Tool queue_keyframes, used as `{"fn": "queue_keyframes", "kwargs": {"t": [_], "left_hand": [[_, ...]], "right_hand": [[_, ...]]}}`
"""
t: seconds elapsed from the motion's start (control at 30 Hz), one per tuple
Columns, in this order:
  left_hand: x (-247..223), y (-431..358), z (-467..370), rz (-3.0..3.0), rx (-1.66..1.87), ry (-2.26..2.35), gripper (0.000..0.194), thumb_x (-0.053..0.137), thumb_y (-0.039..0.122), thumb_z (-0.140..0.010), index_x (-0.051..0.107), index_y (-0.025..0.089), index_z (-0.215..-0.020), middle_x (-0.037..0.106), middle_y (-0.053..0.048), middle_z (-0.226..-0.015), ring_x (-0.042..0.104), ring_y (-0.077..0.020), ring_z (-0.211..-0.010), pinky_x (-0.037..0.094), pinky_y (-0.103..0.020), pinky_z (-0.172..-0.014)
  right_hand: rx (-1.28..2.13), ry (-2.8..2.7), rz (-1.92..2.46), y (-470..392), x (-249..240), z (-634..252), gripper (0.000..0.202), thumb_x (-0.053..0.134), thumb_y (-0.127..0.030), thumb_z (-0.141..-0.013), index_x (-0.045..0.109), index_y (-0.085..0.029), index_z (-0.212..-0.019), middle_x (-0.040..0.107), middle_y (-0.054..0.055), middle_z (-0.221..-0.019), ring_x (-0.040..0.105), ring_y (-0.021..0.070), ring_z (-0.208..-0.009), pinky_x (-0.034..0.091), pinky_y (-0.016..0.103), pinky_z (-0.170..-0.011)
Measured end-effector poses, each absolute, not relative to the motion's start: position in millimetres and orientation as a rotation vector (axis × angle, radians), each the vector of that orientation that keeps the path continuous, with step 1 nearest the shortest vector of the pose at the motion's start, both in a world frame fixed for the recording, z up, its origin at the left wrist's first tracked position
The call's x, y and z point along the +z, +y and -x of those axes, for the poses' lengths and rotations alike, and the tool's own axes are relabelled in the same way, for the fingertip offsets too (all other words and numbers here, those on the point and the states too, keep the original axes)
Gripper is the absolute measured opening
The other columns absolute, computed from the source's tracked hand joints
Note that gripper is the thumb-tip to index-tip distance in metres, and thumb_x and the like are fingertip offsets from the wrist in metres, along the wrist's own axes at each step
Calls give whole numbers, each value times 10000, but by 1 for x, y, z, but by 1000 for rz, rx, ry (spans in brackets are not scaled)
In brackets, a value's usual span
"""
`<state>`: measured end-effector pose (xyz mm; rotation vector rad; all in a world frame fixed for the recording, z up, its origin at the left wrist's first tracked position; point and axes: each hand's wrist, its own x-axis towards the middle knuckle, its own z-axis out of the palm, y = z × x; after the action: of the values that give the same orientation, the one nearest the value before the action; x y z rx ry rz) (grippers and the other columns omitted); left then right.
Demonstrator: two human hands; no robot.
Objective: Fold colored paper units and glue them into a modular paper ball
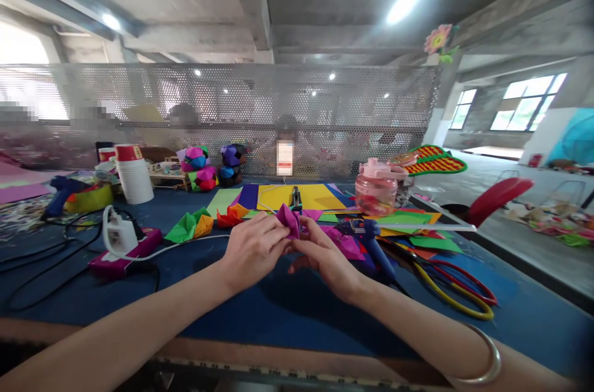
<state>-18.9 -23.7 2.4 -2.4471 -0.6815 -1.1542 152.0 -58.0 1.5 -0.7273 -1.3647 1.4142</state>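
Observation:
Above the front middle of the blue table, a folded piece of purple paper (288, 219) is held between both hands. My left hand (254, 250) is closed, its thumb and fingers pinching the paper from the left. From the other side, the thumb and index finger of my right hand (331, 259) grip the right edge, with the lower fingers curled beneath. Part of the paper is hidden by the fingers. Just right of my right hand lies a blue glue gun (371, 240). Folded green paper (183, 228) and orange paper (231, 216) pieces lie beyond my left hand.
Scissors with red and yellow handles (445, 300) lie at right, near coloured sheets (422, 225) and a pink jar (375, 188). At left are a purple power strip (125, 256) with cables, stacked paper cups (134, 178) and another glue gun (60, 194). A perforated screen (223, 95) stands behind.

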Motion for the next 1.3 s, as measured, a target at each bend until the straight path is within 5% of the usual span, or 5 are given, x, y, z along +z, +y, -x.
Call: {"fn": "queue_keyframes", "kwargs": {"t": [0.17,0.5,0.73,0.87,1.3], "left_hand": [[2,-27,17,2599,-1060,-739,257,461,210,-947,670,164,-804,679,-58,-880,576,-192,-846,466,-340,-787],[14,-27,18,2708,-1491,-760,81,514,176,-904,594,165,-894,630,-65,-906,583,-170,-864,492,-316,-793],[11,-13,19,3136,-1524,-1035,350,578,291,-879,562,183,-1211,638,-99,-1146,651,-174,-878,539,-278,-728],[8,-13,18,3133,-1469,-870,283,555,170,-859,644,188,-1127,694,-66,-1022,648,-185,-904,510,-302,-823],[9,-10,17,3158,-2014,-1331,133,637,151,-709,640,126,-840,633,7,-694,585,-113,-610,456,-210,-573]], "right_hand": [[1257,-1453,885,-54,-3,-152,334,544,-424,-888,450,-222,-1137,608,14,-853,641,171,-802,532,258,-553],[736,-1767,1128,-37,-18,-166,144,420,-225,-887,492,-214,-1010,621,-11,-706,615,143,-578,460,229,-471],[446,-1911,1189,-53,-6,-162,544,454,-122,-826,346,-186,-1355,662,52,-886,649,198,-758,486,342,-715],[465,-1923,1203,-53,-7,-161,617,480,-145,-825,310,-223,-1414,651,55,-917,624,200,-725,465,345,-689],[996,-1640,1055,-45,1,-157,257,643,-392,-800,501,-194,-882,574,-39,-649,497,98,-522,377,229,-495]]}}
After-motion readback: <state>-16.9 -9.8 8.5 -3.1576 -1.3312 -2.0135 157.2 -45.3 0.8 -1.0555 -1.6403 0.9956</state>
